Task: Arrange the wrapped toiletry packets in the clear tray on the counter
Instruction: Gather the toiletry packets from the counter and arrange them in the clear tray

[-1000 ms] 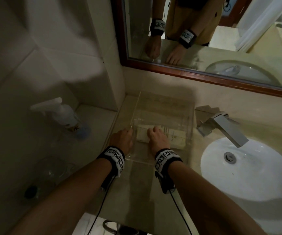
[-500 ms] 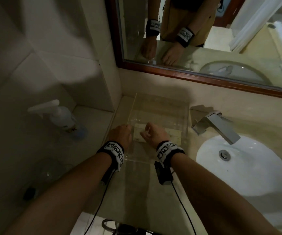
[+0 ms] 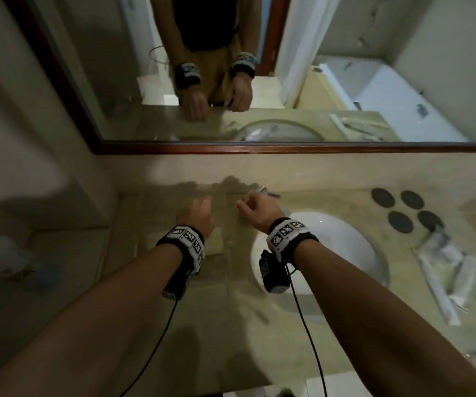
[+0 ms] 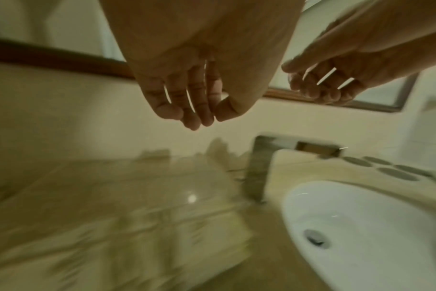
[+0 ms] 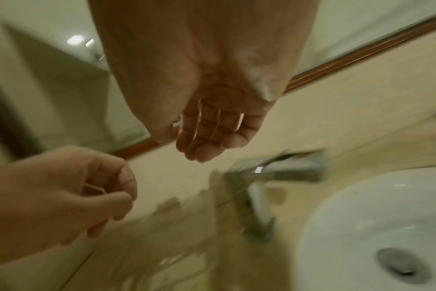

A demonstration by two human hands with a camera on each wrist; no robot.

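Close in, both hands hang over the counter with nothing in them. The left hand has its fingers softly bent, thumb tip near the fingertips, and holds nothing. The right hand is the same: loose, bent a little, empty.

Just under the left hand sits the clear tray. It is hard to see because the picture is blurry, but 1 pale wrapped packet lies flat in its near part. To the right is the white sink. Past the sink, well apart from the tray, more wrapped packets lie in a loose pile. Behind them are 4 dark round coasters, and at the back are the tap and the mirror.

The next job is likely to fetch from that pile. The right hand is nearer, so it should go. Take 1 packet at a time and pinch it in the middle, because the wrap looks slippery. Carry it over the sink with care. Lay it flat beside the first one, edges lined up. The left hand can steady the tray wall — a light tray may slide.
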